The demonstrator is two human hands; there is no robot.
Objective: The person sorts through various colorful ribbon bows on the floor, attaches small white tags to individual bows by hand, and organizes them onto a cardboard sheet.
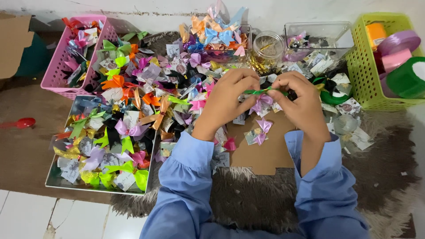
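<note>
At the frame's centre my left hand (230, 99) and right hand (299, 99) pinch a green ribbon (264, 91) taut above a pink bow (261, 102), mid-tying, needing a firm knot next.

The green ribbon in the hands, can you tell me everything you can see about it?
The green ribbon is a thin, shiny strip, stretched almost level between the left hand and the right hand. Fingertips of both hands pinch its ends, so only the short middle part shows. It looks like smooth satin, bright green. Just below it hangs a pale purple bow, so close that I cannot tell if they touch. Its full length is hidden.
</note>
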